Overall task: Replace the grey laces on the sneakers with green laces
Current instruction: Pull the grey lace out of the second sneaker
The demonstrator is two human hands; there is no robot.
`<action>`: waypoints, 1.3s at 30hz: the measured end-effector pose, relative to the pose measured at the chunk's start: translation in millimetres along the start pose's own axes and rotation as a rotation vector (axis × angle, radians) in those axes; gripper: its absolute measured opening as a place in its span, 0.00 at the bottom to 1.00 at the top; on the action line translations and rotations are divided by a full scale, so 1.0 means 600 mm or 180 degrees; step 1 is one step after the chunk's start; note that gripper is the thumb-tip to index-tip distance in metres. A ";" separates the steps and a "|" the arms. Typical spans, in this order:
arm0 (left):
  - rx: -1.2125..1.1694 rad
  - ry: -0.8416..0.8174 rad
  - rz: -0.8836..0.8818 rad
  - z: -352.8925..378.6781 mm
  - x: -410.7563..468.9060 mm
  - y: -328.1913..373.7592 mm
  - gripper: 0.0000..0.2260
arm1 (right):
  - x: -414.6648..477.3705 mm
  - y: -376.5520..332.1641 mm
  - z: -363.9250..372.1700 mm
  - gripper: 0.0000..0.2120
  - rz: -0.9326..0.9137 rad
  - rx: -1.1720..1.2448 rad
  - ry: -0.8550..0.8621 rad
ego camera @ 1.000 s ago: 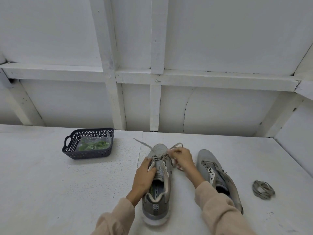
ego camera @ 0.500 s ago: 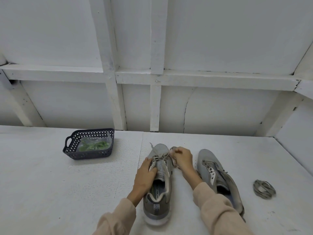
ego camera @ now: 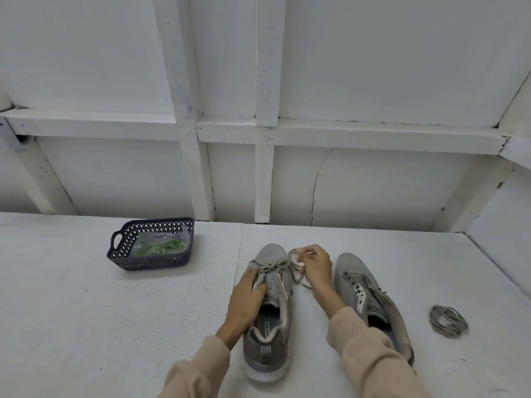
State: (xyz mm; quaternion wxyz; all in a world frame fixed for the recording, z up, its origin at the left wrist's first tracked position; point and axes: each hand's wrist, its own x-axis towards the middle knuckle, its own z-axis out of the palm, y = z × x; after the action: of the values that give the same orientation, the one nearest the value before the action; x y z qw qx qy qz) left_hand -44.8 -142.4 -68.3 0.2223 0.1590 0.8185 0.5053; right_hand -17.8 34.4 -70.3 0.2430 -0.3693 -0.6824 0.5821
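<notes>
Two grey sneakers stand side by side on the white table, toes away from me. The left sneaker (ego camera: 268,328) carries a grey lace (ego camera: 296,267) only through its front eyelets. My left hand (ego camera: 247,297) grips the left side of this sneaker at the eyelets. My right hand (ego camera: 314,264) pinches a loop of the grey lace just right of the toe. The right sneaker (ego camera: 370,297) has no lace. A coiled grey lace (ego camera: 448,321) lies loose at the far right. Green laces (ego camera: 159,245) in clear plastic sit in a dark basket (ego camera: 123,247).
The basket stands at the left back of the table, about two hand widths from the left sneaker. A white framed wall (ego camera: 264,173) rises behind the table, and a slanted white panel (ego camera: 505,234) closes the right side.
My right hand has pulled lace out of the left sneaker, and the loose end that stuck out to the left past the toe is now drawn in. My left hand stays on the sneaker.
</notes>
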 end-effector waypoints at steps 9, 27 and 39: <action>0.0052 0.0000 -0.0029 0.001 0.004 -0.003 0.35 | -0.004 0.016 0.009 0.07 -0.0340 -0.0892 0.0106; 0.0115 -0.0026 0.0027 0.003 0.010 -0.011 0.33 | 0.000 0.022 0.019 0.12 -0.0643 -0.1174 -0.0612; -0.0161 0.0347 0.0418 -0.016 0.022 -0.010 0.12 | -0.047 0.005 0.010 0.13 0.0416 0.0489 -0.0201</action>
State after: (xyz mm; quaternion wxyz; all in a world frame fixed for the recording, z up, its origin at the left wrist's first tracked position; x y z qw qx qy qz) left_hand -61.2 -145.8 -72.5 0.1478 0.1790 0.8041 0.5473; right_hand -4.6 8.5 -71.6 0.2105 -0.3748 -0.6176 0.6587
